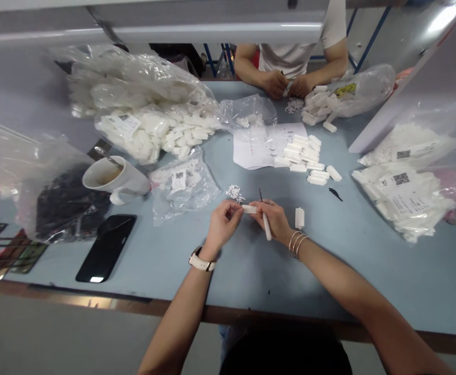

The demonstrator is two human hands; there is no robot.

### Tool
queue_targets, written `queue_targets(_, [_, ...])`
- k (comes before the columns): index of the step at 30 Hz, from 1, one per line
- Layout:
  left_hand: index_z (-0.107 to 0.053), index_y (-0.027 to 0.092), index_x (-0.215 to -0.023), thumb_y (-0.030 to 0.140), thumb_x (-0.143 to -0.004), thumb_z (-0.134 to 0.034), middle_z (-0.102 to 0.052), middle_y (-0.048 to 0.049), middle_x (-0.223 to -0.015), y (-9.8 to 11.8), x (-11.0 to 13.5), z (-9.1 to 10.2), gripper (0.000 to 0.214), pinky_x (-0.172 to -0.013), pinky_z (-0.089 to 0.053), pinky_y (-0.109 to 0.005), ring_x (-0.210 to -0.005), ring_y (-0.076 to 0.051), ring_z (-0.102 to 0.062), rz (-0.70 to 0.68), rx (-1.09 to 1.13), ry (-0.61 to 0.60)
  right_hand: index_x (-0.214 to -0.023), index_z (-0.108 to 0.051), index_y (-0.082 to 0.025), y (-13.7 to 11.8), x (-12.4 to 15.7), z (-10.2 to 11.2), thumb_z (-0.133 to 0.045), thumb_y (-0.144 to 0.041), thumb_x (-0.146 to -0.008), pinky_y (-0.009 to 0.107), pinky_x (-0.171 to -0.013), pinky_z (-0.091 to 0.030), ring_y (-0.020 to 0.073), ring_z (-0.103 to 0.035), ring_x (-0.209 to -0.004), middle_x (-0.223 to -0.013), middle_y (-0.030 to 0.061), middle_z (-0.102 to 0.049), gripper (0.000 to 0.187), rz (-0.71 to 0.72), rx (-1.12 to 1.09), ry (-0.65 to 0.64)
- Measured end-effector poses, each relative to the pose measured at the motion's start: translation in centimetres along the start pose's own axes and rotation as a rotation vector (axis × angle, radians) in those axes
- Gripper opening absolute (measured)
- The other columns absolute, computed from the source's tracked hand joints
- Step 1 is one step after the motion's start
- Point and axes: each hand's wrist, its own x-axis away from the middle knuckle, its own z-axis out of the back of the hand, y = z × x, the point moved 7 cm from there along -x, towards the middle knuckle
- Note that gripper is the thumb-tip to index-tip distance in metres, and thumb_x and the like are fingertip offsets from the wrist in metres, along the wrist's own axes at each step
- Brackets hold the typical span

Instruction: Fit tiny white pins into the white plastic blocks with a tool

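Your blue-grey surface (236, 284) bore a black phone (106, 249) and a white mug (113, 179) at your left, with a clear bag of small white parts (185, 182) beside the mug. Before you lay a heap of tiny white pieces (235, 194), a lone white block (299, 218), a printed sheet (247, 156) and a dark sliver (334, 194); at your right, bagged white parts (403, 205).

Glossy plastic bags (208, 182), matt tabletop (290, 281), held block (249, 209) probably plastic.
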Motion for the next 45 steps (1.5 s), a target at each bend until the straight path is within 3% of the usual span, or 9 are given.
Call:
queue_targets(5, [-0.056, 0.018, -0.094, 0.036, -0.075, -0.063, -0.063, -0.0007, -0.075, -0.9, 0.1, -0.7, 0.027, -0.058, -0.043, -0.025, -0.062, -0.013, -0.056, 0.154, 0.245, -0.060, -0.088, -0.067, -0.022, 0.2, 0.2, -0.1, -0.050, -0.020, -0.088, 0.029, -0.078, -0.054, 0.0173, -0.065, -0.082, -0.087, 0.0035, -0.072, 0.017, -0.010, -0.052, -0.002])
queue_targets(11, [-0.052, 0.019, -0.097, 0.036, -0.069, -0.070, -0.066, -0.0006, -0.073, -1.4, 0.1, -0.7, 0.037, -0.054, -0.040, -0.022, -0.058, -0.012, -0.057, 0.206, 0.364, -0.044, -0.085, -0.065, -0.022, 0.0, 0.1, -0.1, -0.054, -0.023, -0.086, 0.028, -0.078, -0.053, 0.0172, -0.065, -0.083, -0.086, 0.0039, -0.072, 0.010, -0.018, -0.072, -0.038])
queue_targets(14, [-0.057, 0.018, -0.099, 0.038, -0.077, -0.062, -0.069, -0.0037, -0.079, -1.6, -0.1, -0.1, 0.030, -0.056, -0.043, -0.025, -0.060, -0.013, -0.058, 0.156, 0.256, 0.000, -0.080, -0.062, -0.022, 0.1, 0.0, 0.3, -0.056, -0.022, -0.085, 0.028, -0.076, -0.053, 0.0173, -0.065, -0.083, -0.089, 0.0049, -0.072, 0.008, -0.062, -0.108, -0.010])
queue_targets(19, [-0.067, 0.018, -0.087, 0.029, -0.085, -0.050, -0.070, -0.0071, -0.085, -2.0, -0.6, 2.6, 0.021, -0.076, -0.047, -0.035, -0.080, -0.021, -0.062, -0.050, -0.232, 0.240, -0.071, -0.056, -0.022, 0.6, 0.1, 0.3, -0.059, -0.023, -0.083, 0.030, -0.076, -0.053, 0.0181, -0.066, -0.082, -0.092, 0.0054, -0.072, 0.012, -0.139, -0.127, -0.011])
queue_targets(23, [-0.069, 0.017, -0.086, 0.026, -0.085, -0.050, -0.068, -0.0103, -0.085, -2.4, -1.2, 2.5, 0.020, -0.081, -0.046, -0.039, -0.083, -0.025, -0.061, -0.150, -0.449, 0.224, -0.072, -0.056, -0.022, 0.5, 0.1, 0.4, -0.058, -0.024, -0.083, 0.030, -0.075, -0.053, 0.0189, -0.067, -0.082, -0.090, 0.0067, -0.072, 0.012, -0.130, -0.141, -0.003])
queue_targets(29, [-0.066, 0.016, -0.079, 0.019, -0.084, -0.046, -0.065, -0.0112, -0.078, -2.6, -1.7, 1.8, 0.021, -0.077, -0.045, -0.040, -0.079, -0.026, -0.058, -0.137, -0.566, 0.205, -0.071, -0.055, -0.022, 0.3, 0.0, 0.4, -0.059, -0.022, -0.083, 0.030, -0.075, -0.053, 0.0184, -0.067, -0.082, -0.090, 0.0063, -0.073, 0.013, -0.109, -0.119, -0.014])
queue_targets(33, [-0.064, 0.017, -0.078, 0.018, -0.084, -0.046, -0.064, -0.0089, -0.078, -2.3, -1.4, 2.1, 0.019, -0.078, -0.046, -0.039, -0.078, -0.023, -0.058, -0.127, -0.440, 0.185, -0.071, -0.056, -0.021, 0.6, 0.1, 0.2, -0.059, -0.020, -0.083, 0.030, -0.075, -0.053, 0.0185, -0.067, -0.084, -0.090, 0.0068, -0.073, 0.012, -0.112, -0.124, -0.016])
queue_targets(39, [-0.067, 0.020, -0.080, 0.031, -0.082, -0.059, -0.065, -0.0072, -0.095, -1.1, -0.7, 1.8, 0.014, -0.073, -0.050, -0.031, -0.086, -0.019, -0.061, -0.091, 0.076, 0.031, -0.070, -0.053, -0.022, 0.5, 0.1, 0.3, -0.060, -0.018, -0.082, 0.030, -0.075, -0.053, 0.0186, -0.066, -0.083, -0.093, 0.0073, -0.073, 0.014, -0.103, -0.106, -0.015])
queue_targets(45, [-0.069, 0.020, -0.081, 0.027, -0.081, -0.061, -0.062, -0.0097, -0.100, 0.1, -0.4, -0.2, 0.011, -0.081, -0.050, -0.035, -0.093, -0.020, -0.060, -0.165, 0.085, -0.058, -0.069, -0.053, -0.022, 0.3, 0.0, 0.2, -0.057, -0.021, -0.084, 0.031, -0.077, -0.052, 0.0185, -0.066, -0.085, -0.092, 0.0063, -0.072, 0.015, -0.093, -0.105, -0.030])
